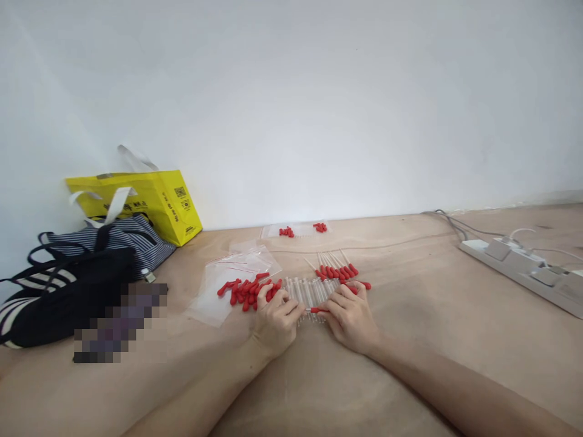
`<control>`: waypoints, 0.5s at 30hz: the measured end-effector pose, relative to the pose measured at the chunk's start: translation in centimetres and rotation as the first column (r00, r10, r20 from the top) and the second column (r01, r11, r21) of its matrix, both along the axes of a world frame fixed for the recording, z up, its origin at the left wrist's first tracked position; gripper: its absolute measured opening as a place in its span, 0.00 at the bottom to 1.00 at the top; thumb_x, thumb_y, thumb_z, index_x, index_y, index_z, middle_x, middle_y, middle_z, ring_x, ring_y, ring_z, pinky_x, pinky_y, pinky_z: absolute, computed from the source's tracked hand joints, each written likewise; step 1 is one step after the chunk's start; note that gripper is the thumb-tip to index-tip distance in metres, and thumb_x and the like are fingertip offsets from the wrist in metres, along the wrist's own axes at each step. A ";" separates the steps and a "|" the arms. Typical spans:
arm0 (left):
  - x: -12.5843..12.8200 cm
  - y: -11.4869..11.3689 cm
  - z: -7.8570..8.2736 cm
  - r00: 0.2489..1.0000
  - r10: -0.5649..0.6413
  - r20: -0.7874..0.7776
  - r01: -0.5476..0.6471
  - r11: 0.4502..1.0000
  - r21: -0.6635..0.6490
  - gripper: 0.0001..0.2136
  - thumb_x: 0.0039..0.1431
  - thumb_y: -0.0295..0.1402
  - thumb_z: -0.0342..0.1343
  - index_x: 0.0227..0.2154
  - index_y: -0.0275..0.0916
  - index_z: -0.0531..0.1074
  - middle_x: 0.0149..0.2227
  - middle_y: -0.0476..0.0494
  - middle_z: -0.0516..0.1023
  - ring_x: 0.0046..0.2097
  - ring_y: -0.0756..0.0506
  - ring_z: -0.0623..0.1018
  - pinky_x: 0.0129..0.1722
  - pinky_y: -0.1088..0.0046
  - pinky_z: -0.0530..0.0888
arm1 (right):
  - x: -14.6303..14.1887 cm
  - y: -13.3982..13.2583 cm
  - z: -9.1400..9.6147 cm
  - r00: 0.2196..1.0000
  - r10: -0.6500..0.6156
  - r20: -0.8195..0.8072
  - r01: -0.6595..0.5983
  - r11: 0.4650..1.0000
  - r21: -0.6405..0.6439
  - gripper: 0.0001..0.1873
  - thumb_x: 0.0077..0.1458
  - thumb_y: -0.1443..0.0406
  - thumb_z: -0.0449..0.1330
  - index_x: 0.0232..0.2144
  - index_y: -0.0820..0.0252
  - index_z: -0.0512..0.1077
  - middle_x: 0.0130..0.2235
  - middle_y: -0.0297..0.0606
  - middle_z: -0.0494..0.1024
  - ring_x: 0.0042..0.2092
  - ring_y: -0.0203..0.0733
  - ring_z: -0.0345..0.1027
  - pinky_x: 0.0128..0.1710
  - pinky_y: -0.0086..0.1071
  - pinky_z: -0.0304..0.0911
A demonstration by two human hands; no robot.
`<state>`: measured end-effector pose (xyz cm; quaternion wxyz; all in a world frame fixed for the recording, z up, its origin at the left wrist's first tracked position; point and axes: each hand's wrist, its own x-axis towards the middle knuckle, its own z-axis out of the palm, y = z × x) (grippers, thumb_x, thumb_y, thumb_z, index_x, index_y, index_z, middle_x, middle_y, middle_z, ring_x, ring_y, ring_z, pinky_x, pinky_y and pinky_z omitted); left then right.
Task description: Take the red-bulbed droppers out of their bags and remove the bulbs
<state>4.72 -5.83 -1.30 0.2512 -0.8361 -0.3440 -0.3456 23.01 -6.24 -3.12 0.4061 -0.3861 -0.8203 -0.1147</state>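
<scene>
My left hand (277, 321) pinches a glass dropper tube (308, 310), most of which its fingers hide. The fingers of my right hand (354, 318) are closed on a red rubber dropper bulb (317, 310), which meets the tube's end between my hands. Just beyond them lies a row of clear glass tubes (310, 290). A pile of loose red bulbs (246, 295) spreads beside my left hand, partly on a clear plastic bag (207, 303). Behind my right hand, several droppers with bulbs fitted (340, 271) lie side by side, tubes pointing away.
Near the wall lies another clear bag (300, 229) with red bulbs. To the left are a yellow bag (184, 212), a striped bag (146, 237), a black bag (100, 279) and a pixelated item (121, 325). A power strip (519, 273) with cables sits at right.
</scene>
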 end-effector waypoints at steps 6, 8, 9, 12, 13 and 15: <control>0.0 -0.1 0.1 1.000 -0.021 0.004 0.021 1.000 0.014 0.08 0.53 0.25 0.48 0.23 0.41 0.69 0.17 0.54 0.71 0.29 0.49 0.68 0.46 0.57 0.55 | 0.1 -0.3 0.2 1.000 0.011 0.010 -0.011 1.000 -0.024 0.07 0.51 0.67 0.53 0.24 0.58 0.68 0.23 0.31 0.69 0.32 0.36 0.56 0.44 0.40 0.42; 0.0 -0.1 0.2 1.000 -0.026 0.011 0.026 0.999 0.021 0.09 0.53 0.25 0.47 0.23 0.41 0.69 0.18 0.54 0.71 0.29 0.49 0.68 0.46 0.57 0.55 | 0.2 -0.3 0.2 1.000 0.018 0.014 -0.018 0.999 -0.033 0.06 0.51 0.67 0.52 0.24 0.59 0.68 0.23 0.31 0.68 0.32 0.36 0.56 0.45 0.41 0.41; 0.0 -0.1 0.2 1.000 -0.027 0.014 0.026 0.999 0.023 0.09 0.54 0.26 0.46 0.23 0.41 0.69 0.18 0.54 0.71 0.29 0.49 0.68 0.46 0.57 0.55 | 0.2 -0.3 0.2 1.000 0.023 0.014 -0.022 0.999 -0.035 0.06 0.51 0.67 0.52 0.24 0.59 0.68 0.23 0.31 0.68 0.32 0.36 0.56 0.46 0.41 0.41; 0.0 -0.2 0.2 1.000 -0.019 0.022 0.019 1.000 0.021 0.10 0.55 0.27 0.46 0.22 0.41 0.69 0.18 0.53 0.71 0.29 0.49 0.68 0.46 0.58 0.55 | 0.2 -0.3 0.1 0.999 0.031 0.010 -0.030 0.999 -0.036 0.07 0.51 0.67 0.51 0.25 0.58 0.68 0.24 0.31 0.68 0.32 0.36 0.57 0.47 0.41 0.40; 0.0 -0.3 0.2 1.000 -0.018 0.022 0.017 1.000 0.018 0.10 0.55 0.28 0.46 0.23 0.41 0.70 0.18 0.53 0.71 0.29 0.49 0.68 0.46 0.58 0.55 | 0.2 -0.4 0.1 1.000 0.030 0.010 -0.030 0.999 -0.036 0.07 0.52 0.67 0.51 0.25 0.58 0.68 0.24 0.31 0.68 0.33 0.36 0.57 0.47 0.41 0.40; 0.1 -0.4 0.2 0.999 -0.016 0.028 0.016 1.000 0.009 0.10 0.55 0.27 0.47 0.23 0.42 0.70 0.18 0.53 0.72 0.29 0.49 0.68 0.46 0.58 0.55 | 0.2 -0.5 0.1 1.000 0.027 0.007 -0.027 0.999 -0.041 0.07 0.52 0.67 0.51 0.25 0.58 0.68 0.24 0.31 0.69 0.33 0.36 0.58 0.47 0.41 0.40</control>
